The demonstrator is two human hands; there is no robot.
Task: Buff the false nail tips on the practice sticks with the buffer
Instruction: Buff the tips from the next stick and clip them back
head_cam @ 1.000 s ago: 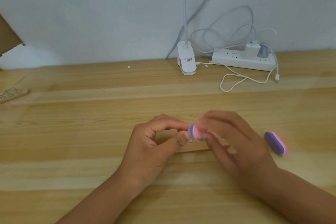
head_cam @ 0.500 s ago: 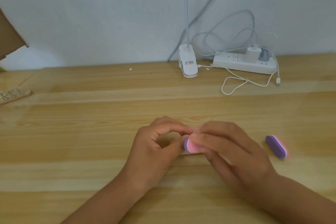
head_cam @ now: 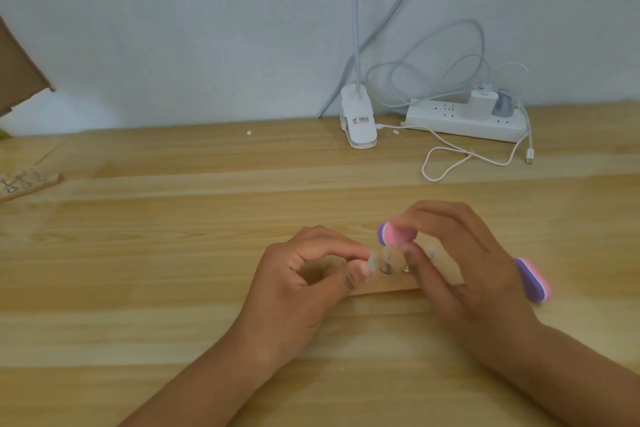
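since half a second ago the right hand (head_cam: 460, 270) has lifted the small pink and purple foam buffer block (head_cam: 396, 234) up and toward 1 o'clock, off the nail tips where it was pressed. it now shows blurred just above the row. the right hand's curled fingertips grip the buffer. the left hand (head_cam: 304, 284) has stayed in place, its thumb and forefinger pinching a clear false nail tip (head_cam: 372, 262) at the 9 o'clock end of the row.

the row stands on a long pale wooden base strip (head_cam: 381, 288), which lies flat on the light wooden counter (head_cam: 173, 253) between the two hands. a small metal holder foot (head_cam: 386, 268) sits just beside the pinched tip, directly below the buffer. a second clear nail tip (head_cam: 431, 251) shows at 3 o'clock from it, partly behind the right fingers.

a second pink and purple buffer block (head_cam: 531, 281) lies on the counter at 3 o'clock of the right hand, close behind it; whether they touch cannot be told.

at 12 o'clock, against the pale wall, stands a white clip-on lamp base (head_cam: 358, 125). at 1 o'clock lies a white power strip (head_cam: 450, 120) with plugs in it, and a loose white cable (head_cam: 450, 158) loops in front. at the 9 o'clock edge lies another wooden strip with metal clips (head_cam: 27, 184).
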